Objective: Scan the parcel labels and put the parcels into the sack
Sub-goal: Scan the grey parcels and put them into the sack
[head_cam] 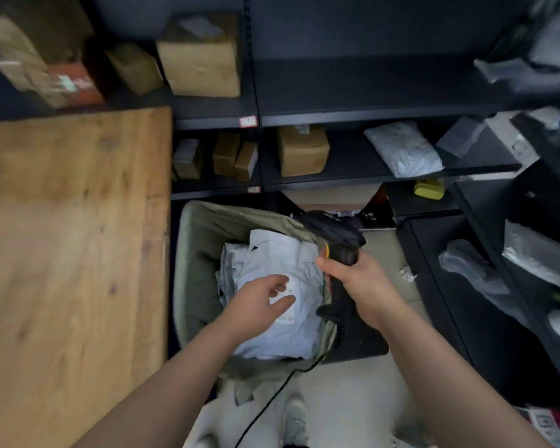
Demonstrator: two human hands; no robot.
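Observation:
An olive-green sack (201,250) stands open on the floor between the wooden table and the shelves. Pale grey poly-bag parcels fill it; the top parcel (282,260) lies flat with a white label showing. My left hand (262,302) hovers just over that label with fingers spread and relaxed, holding nothing. My right hand (353,273) grips the handle of a black barcode scanner (333,234) at the sack's right rim, its head pointing up and away. The scanner's cable trails down to the floor.
A wooden table (72,247) fills the left side. Dark shelves (353,121) behind hold brown cardboard boxes (204,63) and a grey bagged parcel (404,150). More bagged parcels (537,257) lie on shelves at the right. Pale floor lies below the sack.

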